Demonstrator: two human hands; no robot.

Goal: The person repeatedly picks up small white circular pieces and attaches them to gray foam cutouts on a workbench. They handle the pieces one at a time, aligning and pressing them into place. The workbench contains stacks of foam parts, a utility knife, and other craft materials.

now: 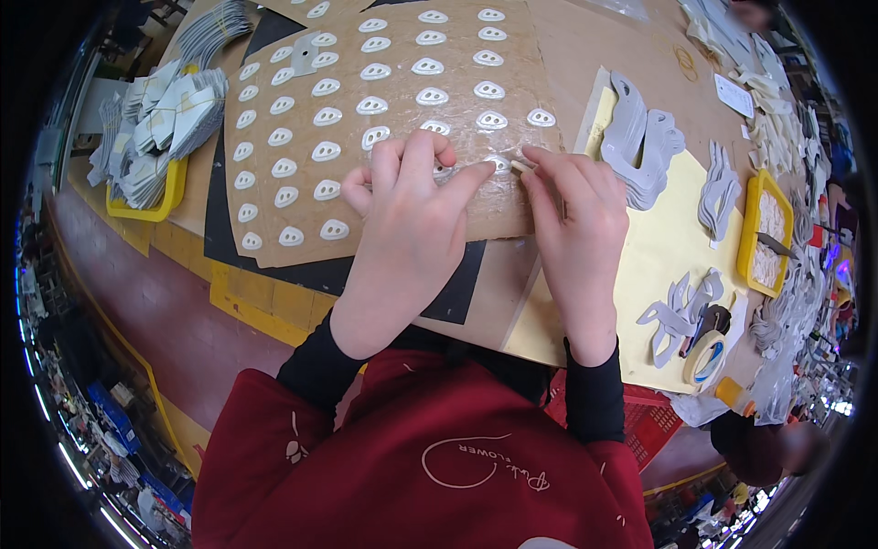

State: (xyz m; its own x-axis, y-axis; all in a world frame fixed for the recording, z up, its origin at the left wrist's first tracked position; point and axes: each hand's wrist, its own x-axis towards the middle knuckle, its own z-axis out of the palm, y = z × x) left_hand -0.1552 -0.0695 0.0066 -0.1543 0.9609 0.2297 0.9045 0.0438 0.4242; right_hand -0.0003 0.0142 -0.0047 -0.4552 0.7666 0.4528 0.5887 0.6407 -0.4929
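A brown sheet (366, 247) lies before me, carrying rows of small white rounded pieces (427, 67), each with dark holes. My left hand (407, 210) rests over its near right part, thumb stretched to the right and the other fingers bent down toward the sheet. The thumb tip meets one white piece (499, 165) near the right edge. Just beside it, my right hand (581, 206) pinches a small pale piece (520, 167) between thumb and index finger. What lies under the left palm is hidden.
At left, a yellow basket (169, 197) holds bundled white pieces. Grey curved cutouts (631, 146) lie right of the sheet on yellow paper (668, 229). Farther right are a yellow tray (756, 274), loose grey pieces (677, 316) and a tape roll (704, 357). A red crate (649, 421) sits below the table edge.
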